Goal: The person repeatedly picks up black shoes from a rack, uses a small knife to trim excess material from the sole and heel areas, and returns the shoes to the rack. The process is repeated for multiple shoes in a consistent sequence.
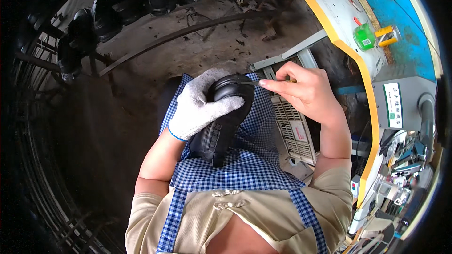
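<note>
My left hand (200, 106), in a white knit glove, grips a black shoe (223, 127) that rests on my lap over a blue checked apron (240, 169). The glove wraps the shoe's upper end, by the padded collar. My right hand (306, 91), bare, pinches a thin metal tool (249, 83) with a yellowish handle end. The tool's tip touches the top of the shoe near the collar.
A row of several black shoes (136, 0) stands on a rack at the upper left. A white machine table with a yellow edge (346, 47) is at the right, bearing a green container (363, 36). A pale plastic crate (294, 129) lies by my right knee on the dirty concrete floor.
</note>
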The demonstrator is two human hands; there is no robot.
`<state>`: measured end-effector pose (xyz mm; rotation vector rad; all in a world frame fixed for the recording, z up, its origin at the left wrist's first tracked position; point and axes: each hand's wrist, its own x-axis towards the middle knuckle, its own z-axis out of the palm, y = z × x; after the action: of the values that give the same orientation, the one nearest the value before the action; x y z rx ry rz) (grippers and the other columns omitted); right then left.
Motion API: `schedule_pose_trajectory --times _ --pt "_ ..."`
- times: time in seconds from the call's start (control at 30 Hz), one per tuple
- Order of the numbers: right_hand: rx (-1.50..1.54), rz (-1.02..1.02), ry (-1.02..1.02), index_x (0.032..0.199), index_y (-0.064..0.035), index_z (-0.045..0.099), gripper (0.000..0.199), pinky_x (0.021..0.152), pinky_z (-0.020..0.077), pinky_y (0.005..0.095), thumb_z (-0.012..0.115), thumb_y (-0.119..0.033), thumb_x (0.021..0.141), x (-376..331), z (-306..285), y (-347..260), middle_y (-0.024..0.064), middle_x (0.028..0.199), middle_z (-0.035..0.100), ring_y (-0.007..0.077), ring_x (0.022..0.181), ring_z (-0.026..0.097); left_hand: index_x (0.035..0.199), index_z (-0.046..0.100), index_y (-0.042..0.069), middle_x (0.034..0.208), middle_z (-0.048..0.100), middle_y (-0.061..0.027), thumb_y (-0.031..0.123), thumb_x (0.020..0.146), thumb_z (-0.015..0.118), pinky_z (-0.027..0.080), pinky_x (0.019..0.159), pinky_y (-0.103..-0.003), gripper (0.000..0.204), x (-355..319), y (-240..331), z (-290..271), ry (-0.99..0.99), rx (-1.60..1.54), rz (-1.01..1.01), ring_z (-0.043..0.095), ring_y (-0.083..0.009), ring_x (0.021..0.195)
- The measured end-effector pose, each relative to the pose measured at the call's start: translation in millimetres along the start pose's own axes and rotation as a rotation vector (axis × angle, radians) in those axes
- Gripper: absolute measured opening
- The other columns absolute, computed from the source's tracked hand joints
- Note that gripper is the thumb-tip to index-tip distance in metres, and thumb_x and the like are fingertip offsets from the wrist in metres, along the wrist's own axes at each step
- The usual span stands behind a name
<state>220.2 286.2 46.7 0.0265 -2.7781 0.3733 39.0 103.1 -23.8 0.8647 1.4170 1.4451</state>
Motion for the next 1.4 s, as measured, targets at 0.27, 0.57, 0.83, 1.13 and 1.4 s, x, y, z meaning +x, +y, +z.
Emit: schedule_pose_trajectory --times 0.27,0.57,0.83,1.13,1.4 --pt "-0.166 -0.013 -0.093 0.107 -0.0217 0.076 0.038 0.051 0.0475 0.0314 0.077 -0.008 0.072 2 -12 -7 0.0013 0.081 0.058 0.0170 0.061 0.060 0.120 0.063 0.000 0.108 0.070 -0.0105 0.030 0.075 0.085 0.052 0.091 -0.032 0.058 3 3 3 0.005 0.178 0.007 0.066 -0.0173 0.099" --pt "-0.199 -0.059 -0.145 0.107 -0.0223 0.076 0.037 0.051 0.0468 0.0309 0.074 -0.007 0.073 8 -14 -3 0.0010 0.082 0.058 0.0171 0.061 0.059 0.115 0.066 0.002 0.103 0.071 -0.0101 0.031 0.075 0.084 0.052 0.089 -0.031 0.052 3 1 7 0.040 0.202 0.012 0.067 -0.0168 0.095" --pt "-0.154 -0.078 -0.101 0.102 -0.0230 0.076 0.026 0.051 0.0489 0.0309 0.072 -0.012 0.079 13 -4 -9 -0.0001 0.083 0.058 0.0170 0.062 0.062 0.115 0.067 0.002 0.102 0.071 -0.0098 0.032 0.075 0.084 0.052 0.088 -0.030 0.052 7 0 14 -0.049 0.138 0.058 0.067 -0.0157 0.094" --pt "-0.147 -0.037 -0.115 0.104 -0.0192 0.077 0.035 0.050 0.0468 0.0301 0.074 -0.006 0.072 1 -21 -3 0.0021 0.080 0.058 0.0171 0.061 0.059 0.114 0.067 0.003 0.099 0.072 -0.0096 0.034 0.074 0.084 0.053 0.085 -0.031 0.053 4 4 10 0.003 0.217 0.047 0.068 -0.0164 0.091" --pt "-0.195 -0.074 -0.167 0.102 -0.0185 0.077 0.031 0.051 0.0466 0.0302 0.074 -0.008 0.074 12 -18 -16 0.0017 0.080 0.058 0.0171 0.061 0.060 0.112 0.068 0.004 0.098 0.072 -0.0105 0.036 0.074 0.083 0.054 0.083 -0.032 0.051 6 -3 16 -0.038 0.256 0.084 0.070 -0.0192 0.089"
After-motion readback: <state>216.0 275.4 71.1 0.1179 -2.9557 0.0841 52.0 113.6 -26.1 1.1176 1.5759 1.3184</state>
